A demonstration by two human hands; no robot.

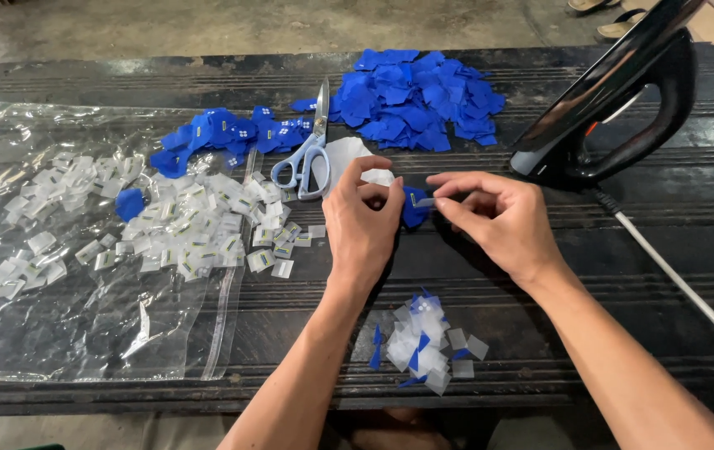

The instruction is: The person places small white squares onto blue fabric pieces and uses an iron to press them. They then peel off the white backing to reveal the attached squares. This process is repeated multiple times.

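My left hand (pixel 363 218) and my right hand (pixel 490 215) meet over the middle of a dark ridged table (pixel 590 275). Between their fingertips they pinch a small blue fabric piece (pixel 414 208) with a small white label at its edge. The left hand's fingers curl around the blue piece from the left. With thumb and forefinger the right hand grips the piece's right side. Just behind the left hand lies a white cloth scrap (pixel 348 157).
Light-blue-handled scissors (pixel 311 150) lie behind the left hand. A pile of blue pieces (pixel 415 98) sits at the back, a smaller one (pixel 223 135) to its left. White labels (pixel 198 225) spread over a clear plastic bag (pixel 65 325). A black iron (pixel 615 100) stands at right. Trimmings (pixel 423 342) lie near the front edge.
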